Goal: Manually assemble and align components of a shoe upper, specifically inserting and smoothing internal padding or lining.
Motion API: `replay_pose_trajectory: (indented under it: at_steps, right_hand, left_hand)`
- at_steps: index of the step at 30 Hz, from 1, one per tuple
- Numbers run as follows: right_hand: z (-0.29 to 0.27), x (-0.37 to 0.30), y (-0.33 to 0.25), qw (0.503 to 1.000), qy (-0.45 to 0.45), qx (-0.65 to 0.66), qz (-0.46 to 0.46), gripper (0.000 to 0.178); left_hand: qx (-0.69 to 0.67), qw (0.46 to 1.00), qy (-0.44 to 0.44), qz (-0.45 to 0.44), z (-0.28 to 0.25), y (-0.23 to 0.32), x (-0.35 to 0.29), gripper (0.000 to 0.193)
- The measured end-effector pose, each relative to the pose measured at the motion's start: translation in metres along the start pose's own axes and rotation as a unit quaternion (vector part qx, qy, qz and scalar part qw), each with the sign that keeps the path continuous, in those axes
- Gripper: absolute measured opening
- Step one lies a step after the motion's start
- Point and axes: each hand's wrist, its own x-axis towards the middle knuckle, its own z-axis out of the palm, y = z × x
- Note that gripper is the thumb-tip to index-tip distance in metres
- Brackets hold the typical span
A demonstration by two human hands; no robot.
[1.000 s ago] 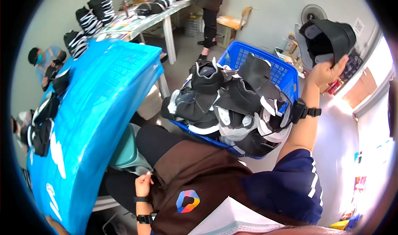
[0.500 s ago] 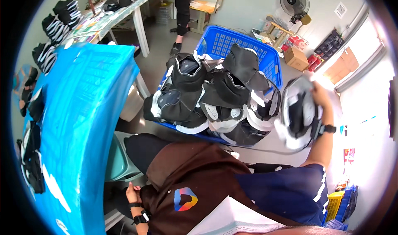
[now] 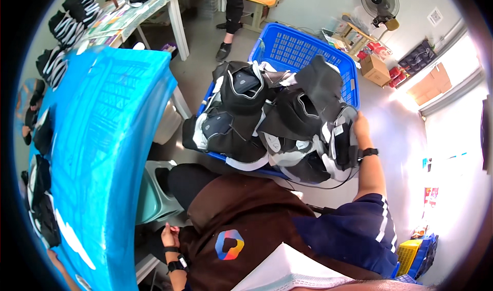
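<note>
In front of me a blue plastic basket [image 3: 308, 47] is heaped with black and grey fabric pieces [image 3: 292, 114] that look like shoe uppers. My right hand [image 3: 361, 129] grips the outer edge of a grey-rimmed black shoe upper [image 3: 341, 142] at the right side of the heap. This piece touches or lies very close to the others; its underside is hidden. My left hand [image 3: 171, 235] is low beside my lap, its fingers curled in, with nothing seen in them.
A table under a blue cover [image 3: 110, 111] stands at left, more black uppers [image 3: 43, 193] along its far edge. Another person's forearm [image 3: 61, 270] shows there. A teal stool [image 3: 156, 193] is near my knee; another person's legs [image 3: 233, 13] stand behind the basket. A fan [image 3: 380, 3] is at back.
My right hand has moved left and inward, bringing the shoe upper from out beyond the basket's right side onto the heap's edge. My left hand stays low. A forearm has appeared at lower left.
</note>
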Motion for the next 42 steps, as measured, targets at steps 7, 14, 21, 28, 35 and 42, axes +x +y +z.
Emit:
replay_pose_trajectory:
  at_steps: [7,14,21,28,35,42]
  right_hand:
    - [0.019,-0.007,-0.036,0.998,0.041,0.041,-0.002,0.032]
    - [-0.024,0.001,0.011,0.906,0.071,0.402,0.111,0.05]
    - [-0.082,0.035,-0.109,0.92,0.114,0.32,-0.194,0.059]
    - [-0.008,0.021,-0.18,0.94,0.206,0.198,-0.185,0.064]
    - [-0.032,0.055,-0.152,0.953,0.055,0.215,-0.205,0.068]
    - [-0.111,0.03,-0.148,0.876,0.308,0.286,-0.237,0.066]
  left_hand:
    - [0.013,1.0,0.002,0.0,0.002,0.005,0.002,0.037]
    - [-0.006,1.0,0.008,-0.021,0.01,0.003,0.008,0.034]
    - [-0.005,0.999,0.012,-0.037,0.01,0.007,0.009,0.033]
    - [-0.076,0.997,-0.002,0.002,0.02,0.01,-0.001,0.034]
    - [-0.089,0.996,-0.003,0.004,0.012,0.006,-0.006,0.033]
    - [-0.114,0.993,-0.009,-0.01,0.014,0.017,-0.011,0.028]
